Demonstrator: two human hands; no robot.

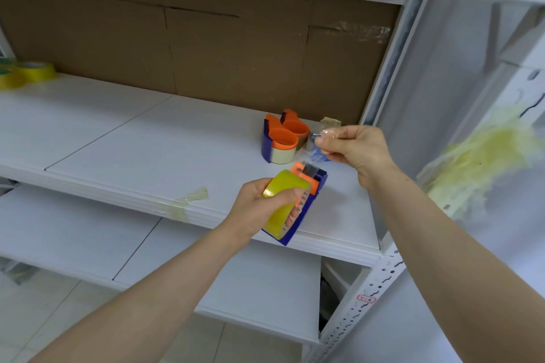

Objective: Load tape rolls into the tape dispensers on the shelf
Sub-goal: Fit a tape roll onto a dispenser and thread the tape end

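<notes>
- The left hand (256, 209) gripped a blue-and-orange tape dispenser (302, 215) at the front right part of the white shelf (147, 138). Its fingers (284, 194) were curled round the yellow tape roll (280, 215) seated in the dispenser.
- The held dispenser was tilted, with its orange end toward the back of the shelf. I could not tell whether its lower corner touched the shelf.
- The right hand (358, 147) was raised just behind and to the right of that dispenser. Its thumb and forefinger were closed in a pinch on the end of a clear tape strip (318, 156).
- The strip ran down from the pinch toward the orange end of the held dispenser. It was blurred, so its exact path was unclear.
- Two more dispensers stood close together farther back on the shelf, just left of the right hand. The front dispenser (278, 141) carried a pale roll, and the rear dispenser (295, 125) stood nearer the cardboard backing (206, 47).
- Spare yellow tape rolls (32, 72) lay at the far left of the shelf, well apart from the hands.
- A crumpled tape scrap (188, 200) was stuck on the front edge of the shelf, left of the left hand.
- A lower shelf (73, 239) showed beneath.
- A perforated white upright (380, 274) with a small red-edged label (366, 298) stood at the right.
- A yellowish wad of tape (483, 156) clung to the frame at the far right.
</notes>
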